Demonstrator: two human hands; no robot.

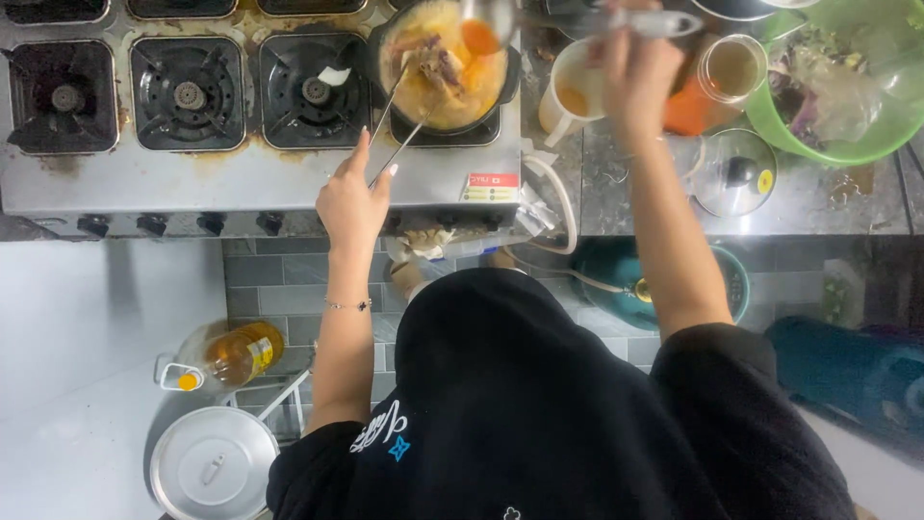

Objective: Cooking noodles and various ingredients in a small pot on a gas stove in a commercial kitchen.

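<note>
A black pot point(507, 85) of yellow broth with meat pieces sits on the right burner of a steel gas stove point(241, 183). My left hand point(354, 197) pinches a pair of thin metal chopsticks point(399, 120) whose tips reach into the pot. My right hand point(637, 82) grips the handle of a metal ladle point(481, 29). The ladle's bowl holds orange broth and hangs over the pot's far side. My black-sleeved arms and torso fill the lower frame.
Right of the stove stand a white jug point(568, 91), a glass jar point(731, 67), a glass lid point(736, 173) and a green bowl point(837, 144) of scraps. Below lie an oil bottle point(231, 354), a lidded steel pan point(212, 464) and a teal bucket point(616, 279). Other burners point(189, 94) are unlit.
</note>
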